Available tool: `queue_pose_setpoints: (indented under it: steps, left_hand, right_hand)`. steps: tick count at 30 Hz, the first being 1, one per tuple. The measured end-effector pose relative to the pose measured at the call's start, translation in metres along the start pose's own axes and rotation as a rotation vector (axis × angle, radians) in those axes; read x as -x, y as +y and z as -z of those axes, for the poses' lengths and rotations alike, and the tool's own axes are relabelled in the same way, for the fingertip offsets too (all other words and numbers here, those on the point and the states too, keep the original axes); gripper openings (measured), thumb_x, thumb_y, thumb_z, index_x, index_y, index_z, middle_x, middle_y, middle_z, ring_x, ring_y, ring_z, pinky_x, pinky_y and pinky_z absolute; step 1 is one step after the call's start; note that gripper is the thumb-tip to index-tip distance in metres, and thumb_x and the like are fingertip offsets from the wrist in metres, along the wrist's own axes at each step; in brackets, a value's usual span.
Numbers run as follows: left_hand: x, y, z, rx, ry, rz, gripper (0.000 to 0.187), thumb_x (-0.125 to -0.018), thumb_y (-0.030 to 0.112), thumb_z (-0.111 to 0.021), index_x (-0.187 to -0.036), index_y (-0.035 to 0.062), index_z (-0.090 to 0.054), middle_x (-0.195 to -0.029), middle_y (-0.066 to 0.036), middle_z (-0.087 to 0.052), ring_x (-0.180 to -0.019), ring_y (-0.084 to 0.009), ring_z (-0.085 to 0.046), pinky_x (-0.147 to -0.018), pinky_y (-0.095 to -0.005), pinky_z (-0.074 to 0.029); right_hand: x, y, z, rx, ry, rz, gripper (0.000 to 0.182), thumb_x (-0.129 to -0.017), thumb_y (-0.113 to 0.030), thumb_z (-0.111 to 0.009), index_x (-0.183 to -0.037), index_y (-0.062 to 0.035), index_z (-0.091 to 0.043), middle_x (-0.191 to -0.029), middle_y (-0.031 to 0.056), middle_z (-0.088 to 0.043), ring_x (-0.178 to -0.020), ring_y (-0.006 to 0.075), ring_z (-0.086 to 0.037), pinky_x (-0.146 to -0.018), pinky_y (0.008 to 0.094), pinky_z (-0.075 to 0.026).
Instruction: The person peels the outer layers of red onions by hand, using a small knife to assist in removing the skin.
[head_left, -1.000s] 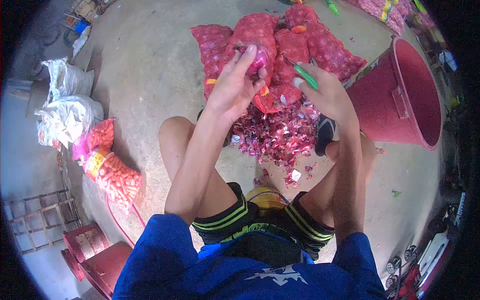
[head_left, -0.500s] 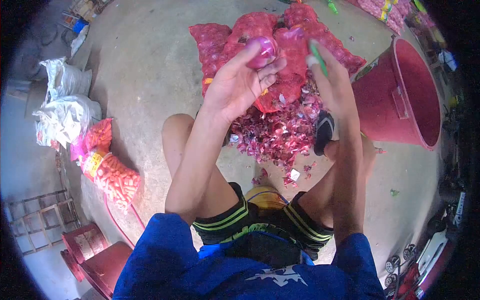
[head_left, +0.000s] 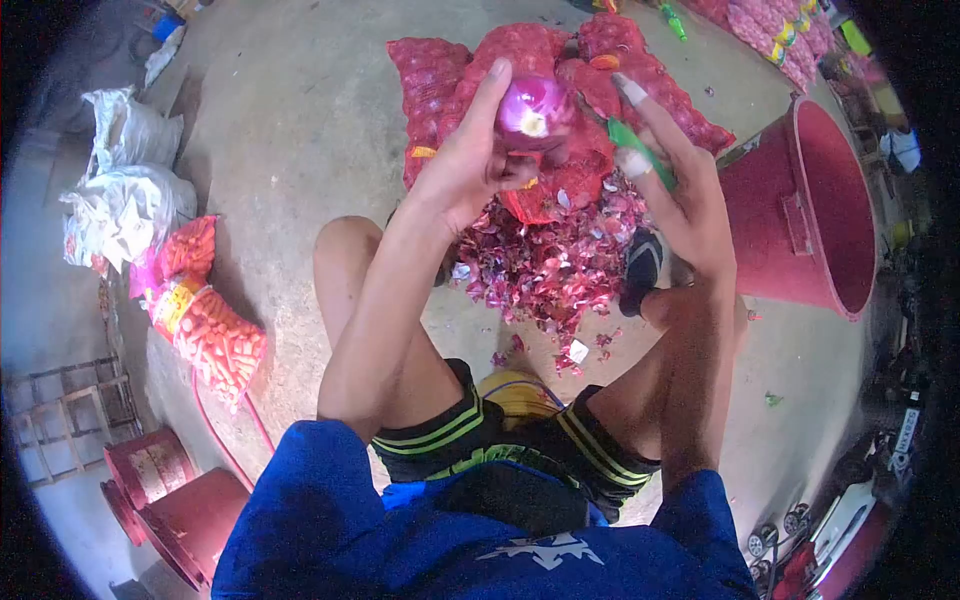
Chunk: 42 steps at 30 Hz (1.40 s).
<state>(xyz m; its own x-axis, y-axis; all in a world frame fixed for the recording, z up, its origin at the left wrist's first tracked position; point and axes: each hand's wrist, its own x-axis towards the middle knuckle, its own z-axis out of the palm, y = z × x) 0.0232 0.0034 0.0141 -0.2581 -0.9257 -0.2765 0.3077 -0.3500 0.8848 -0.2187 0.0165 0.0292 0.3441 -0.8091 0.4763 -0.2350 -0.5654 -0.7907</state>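
Note:
A shiny purple onion (head_left: 532,112) with a pale end rests in my left hand (head_left: 468,165), between the raised thumb and curled fingers. To its right, my right hand (head_left: 675,180) holds a green-handled tool (head_left: 638,148) against the thumb, with the index finger stretched out; a pale wrap covers a fingertip and the thumb. The tool's blade cannot be made out. Beneath both hands lie red mesh sacks of onions (head_left: 430,95) and a pile of loose purple onion skins (head_left: 545,270).
A large red tub (head_left: 770,215) lies tilted at the right. White sacks (head_left: 135,215) and a bag of orange carrot-like pieces (head_left: 215,340) are at the left. Red containers (head_left: 195,515) stand lower left. More mesh sacks (head_left: 775,35) lie upper right.
The onion has turned so its pale end faces me, and my left thumb has risen beside it. My right hand has opened its index finger away from the green tool.

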Motion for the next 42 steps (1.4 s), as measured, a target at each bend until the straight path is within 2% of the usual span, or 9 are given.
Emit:
queue_pose_setpoints:
  steps: [6,15,18,21,24,27,32,38,42]
  left_hand:
    - [0.006,-0.011,0.003,-0.268,0.167,0.091,0.079,-0.106,0.075,-0.034,-0.118,0.0081,-0.075,-0.103,-0.007,-0.077,-0.082,-0.0124,-0.064,-0.072,-0.0284,-0.045]
    - [-0.004,-0.021,0.010,-0.481,0.130,0.067,0.078,-0.107,0.069,-0.039,-0.126,0.0016,-0.073,-0.119,-0.010,-0.075,-0.112,-0.0202,-0.064,-0.107,-0.0337,-0.042]
    - [-0.001,-0.014,0.014,-0.501,0.021,0.090,0.073,-0.104,0.075,-0.039,-0.125,0.0119,-0.071,-0.104,-0.003,-0.075,-0.084,-0.0096,-0.065,-0.077,-0.0274,-0.050]
    - [0.007,-0.004,0.005,-0.454,0.027,0.021,0.072,-0.107,0.067,-0.042,-0.121,0.0045,-0.074,-0.110,-0.005,-0.075,-0.097,-0.0154,-0.065,-0.090,-0.0328,-0.049]
    - [0.014,0.000,0.001,-0.358,0.078,0.001,0.067,-0.107,0.065,-0.043,-0.126,0.0070,-0.070,-0.106,-0.004,-0.074,-0.092,-0.0149,-0.066,-0.083,-0.0324,-0.050]
    - [0.008,-0.002,0.009,-0.055,-0.052,-0.053,0.061,-0.109,0.059,-0.042,-0.139,0.0096,-0.062,-0.121,-0.007,-0.073,-0.096,-0.0192,-0.069,-0.085,-0.0339,-0.054]
    - [0.003,-0.008,0.018,0.201,-0.159,-0.057,0.051,-0.108,0.047,-0.049,-0.140,0.0079,-0.060,-0.125,-0.009,-0.071,-0.102,-0.0225,-0.069,-0.092,-0.0392,-0.054]
    - [-0.001,-0.028,-0.009,-0.104,0.172,-0.280,0.065,-0.077,0.024,-0.097,-0.128,0.0027,-0.064,-0.118,-0.007,-0.068,-0.105,-0.0159,-0.065,-0.096,-0.0312,-0.053]
    - [-0.016,-0.041,-0.013,-0.281,0.332,-0.503,0.070,-0.072,0.027,-0.101,-0.124,0.0013,-0.062,-0.114,-0.006,-0.066,-0.103,-0.0158,-0.064,-0.095,-0.0315,-0.054]
  right_hand:
    - [0.009,-0.004,-0.001,0.180,-0.245,-0.001,0.064,-0.095,-0.019,-0.071,-0.156,-0.0128,-0.053,-0.110,0.0139,-0.079,-0.089,0.0374,-0.076,-0.085,0.0421,-0.060]
    - [0.005,-0.006,-0.003,0.444,-0.373,0.029,0.048,-0.101,-0.008,-0.066,-0.149,-0.0071,-0.062,-0.113,0.0161,-0.078,-0.087,0.0298,-0.076,-0.081,0.0414,-0.058]
    - [0.005,0.017,-0.004,0.330,-0.191,0.084,0.047,-0.101,-0.006,-0.064,-0.148,-0.0067,-0.062,-0.122,0.0154,-0.077,-0.097,0.0241,-0.076,-0.086,0.0378,-0.058]
    - [0.006,0.025,0.003,0.203,-0.018,0.183,0.049,-0.099,0.001,-0.064,-0.148,-0.0018,-0.061,-0.133,0.0162,-0.074,-0.108,0.0181,-0.074,-0.092,0.0330,-0.056]
    - [0.008,0.037,0.010,0.014,0.277,-0.239,0.050,-0.105,-0.009,-0.057,-0.153,0.0013,-0.051,-0.129,0.0212,-0.075,-0.115,0.0257,-0.073,-0.091,0.0407,-0.056]
    - [0.021,0.083,0.023,0.828,-0.453,-0.448,0.045,-0.103,-0.026,-0.061,-0.141,-0.0020,-0.063,-0.113,0.0266,-0.074,-0.104,0.0394,-0.075,-0.087,0.0486,-0.057]
    - [0.021,0.051,0.003,0.634,-0.106,-0.349,0.047,-0.101,-0.034,-0.061,-0.138,-0.0051,-0.065,-0.107,0.0267,-0.073,-0.098,0.0449,-0.071,-0.083,0.0535,-0.056]
    - [0.008,0.022,-0.022,0.703,0.129,-0.121,0.041,-0.101,-0.027,-0.065,-0.138,-0.0090,-0.067,-0.107,0.0207,-0.075,-0.094,0.0426,-0.073,-0.079,0.0527,-0.057]
    - [0.008,0.012,-0.035,0.650,0.128,-0.014,0.040,-0.099,-0.024,-0.070,-0.137,-0.0126,-0.068,-0.104,0.0146,-0.075,-0.087,0.0378,-0.074,-0.073,0.0482,-0.058]
